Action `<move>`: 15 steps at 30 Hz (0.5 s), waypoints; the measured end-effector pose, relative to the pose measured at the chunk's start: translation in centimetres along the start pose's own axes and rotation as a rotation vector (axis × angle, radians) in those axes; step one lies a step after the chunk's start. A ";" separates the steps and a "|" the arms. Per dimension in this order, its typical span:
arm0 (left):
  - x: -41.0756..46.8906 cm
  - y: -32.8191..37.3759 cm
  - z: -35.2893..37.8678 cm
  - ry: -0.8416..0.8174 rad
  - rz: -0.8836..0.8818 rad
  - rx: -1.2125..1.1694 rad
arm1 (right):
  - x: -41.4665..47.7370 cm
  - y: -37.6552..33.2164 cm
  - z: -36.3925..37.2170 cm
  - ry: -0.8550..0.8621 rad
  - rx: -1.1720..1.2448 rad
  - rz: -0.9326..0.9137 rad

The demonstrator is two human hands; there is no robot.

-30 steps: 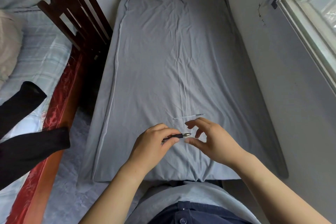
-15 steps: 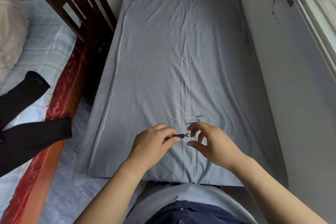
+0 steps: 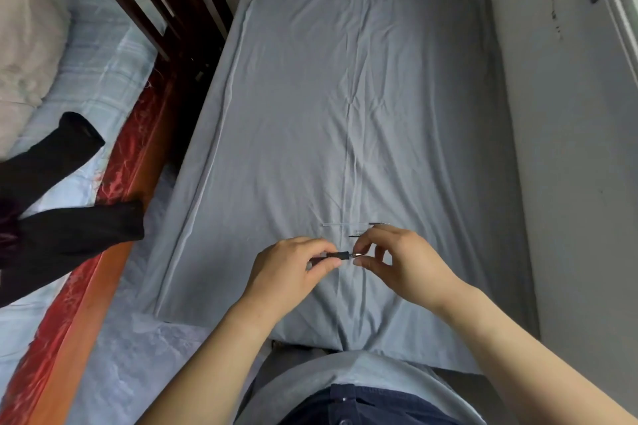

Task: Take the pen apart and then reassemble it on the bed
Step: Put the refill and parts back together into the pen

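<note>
We pinch the black-gripped pen barrel [image 3: 333, 256] in our left hand [image 3: 290, 272] above the grey-sheeted bed [image 3: 345, 97], our right hand [image 3: 407, 262] closing fingertips on its metal tip. At twelve o'clock, the thin clear refill tube [image 3: 345, 225] lies loose; we could lose small parts in the creases if our grip slips.

The dark pen barrel [image 3: 336, 255] lies level above the grey bed [image 3: 310, 114]; a thin clear refill [image 3: 348, 224], seemingly, rests on the sheet just beyond.
</note>
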State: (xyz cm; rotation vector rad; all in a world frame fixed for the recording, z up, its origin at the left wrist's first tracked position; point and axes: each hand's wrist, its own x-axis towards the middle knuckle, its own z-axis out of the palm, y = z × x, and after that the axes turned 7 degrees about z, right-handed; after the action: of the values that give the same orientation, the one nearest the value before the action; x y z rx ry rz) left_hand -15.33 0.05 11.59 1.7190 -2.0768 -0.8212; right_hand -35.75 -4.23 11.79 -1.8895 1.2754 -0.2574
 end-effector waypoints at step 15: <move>0.3 -1.5 3.3 0.061 -0.241 -0.050 | 3.1 4.3 1.3 -0.232 0.100 0.201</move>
State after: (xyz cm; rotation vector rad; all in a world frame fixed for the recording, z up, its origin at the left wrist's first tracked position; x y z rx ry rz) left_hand -16.14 0.36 8.06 1.9667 -1.8178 -0.8694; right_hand -36.52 -6.80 7.03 -1.6403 1.2569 0.0041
